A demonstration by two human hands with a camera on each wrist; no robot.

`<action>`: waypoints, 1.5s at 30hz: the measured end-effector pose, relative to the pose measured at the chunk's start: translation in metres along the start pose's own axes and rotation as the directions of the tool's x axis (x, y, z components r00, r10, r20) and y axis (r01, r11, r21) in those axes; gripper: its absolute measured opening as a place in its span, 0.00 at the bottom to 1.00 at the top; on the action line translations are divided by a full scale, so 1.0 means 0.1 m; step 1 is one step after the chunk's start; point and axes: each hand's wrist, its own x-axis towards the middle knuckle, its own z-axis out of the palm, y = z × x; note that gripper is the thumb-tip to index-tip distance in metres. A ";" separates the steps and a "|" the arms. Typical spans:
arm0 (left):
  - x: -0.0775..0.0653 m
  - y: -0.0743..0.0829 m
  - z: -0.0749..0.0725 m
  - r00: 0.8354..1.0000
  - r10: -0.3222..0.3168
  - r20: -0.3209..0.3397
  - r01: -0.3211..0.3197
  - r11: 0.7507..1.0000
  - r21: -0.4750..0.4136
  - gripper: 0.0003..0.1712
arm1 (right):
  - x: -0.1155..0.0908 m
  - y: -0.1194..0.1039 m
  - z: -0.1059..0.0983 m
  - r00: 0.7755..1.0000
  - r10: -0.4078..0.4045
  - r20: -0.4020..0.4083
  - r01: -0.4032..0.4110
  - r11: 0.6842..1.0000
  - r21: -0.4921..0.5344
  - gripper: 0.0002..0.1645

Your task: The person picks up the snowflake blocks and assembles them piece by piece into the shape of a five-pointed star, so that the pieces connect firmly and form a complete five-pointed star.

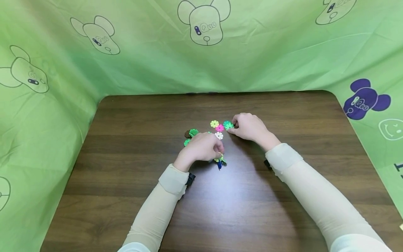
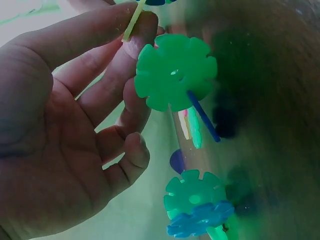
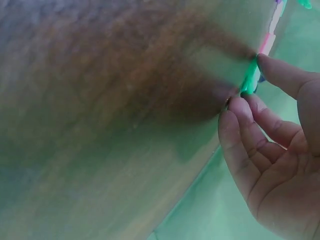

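My left hand (image 1: pixel 201 147) pinches a yellow snowflake disc (image 2: pixel 133 22) between thumb and fingers, low over the table. A green snowflake disc (image 2: pixel 175 70) and a blue disc (image 2: pixel 205 119), seen edge-on, are close beside it and overlap each other in the left wrist view. Farther back, my right hand (image 1: pixel 249 126) holds green snowflake discs (image 1: pixel 227 124) between thumb and fingers at the tabletop. Left of those lie a yellow disc (image 1: pixel 214 124), a pink disc (image 1: pixel 219 128) and a white disc (image 1: pixel 219 135), close together.
Beyond my left hand sit a brown disc (image 1: pixel 187 134) and green discs (image 1: pixel 193 132), partly hidden by that hand in the head view. The wooden table (image 1: pixel 126 203) has green printed cloth (image 1: pixel 151 70) hanging behind it and at both sides.
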 end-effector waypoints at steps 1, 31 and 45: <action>0.00 0.00 0.00 1.000 -0.002 -0.002 0.002 1.000 0.007 0.02 | 0.00 0.00 0.00 1.000 0.002 -0.003 -0.002 1.000 0.016 0.21; 0.09 0.00 0.16 0.946 -0.108 -0.305 0.209 0.924 0.320 0.21 | -0.41 0.00 -0.05 0.983 -0.062 -0.171 0.100 0.970 0.220 0.09; 0.10 -0.04 0.08 0.962 -0.125 -0.244 0.145 0.987 0.066 0.08 | -0.54 0.00 -0.03 0.979 -0.078 -0.186 0.131 0.948 0.291 0.08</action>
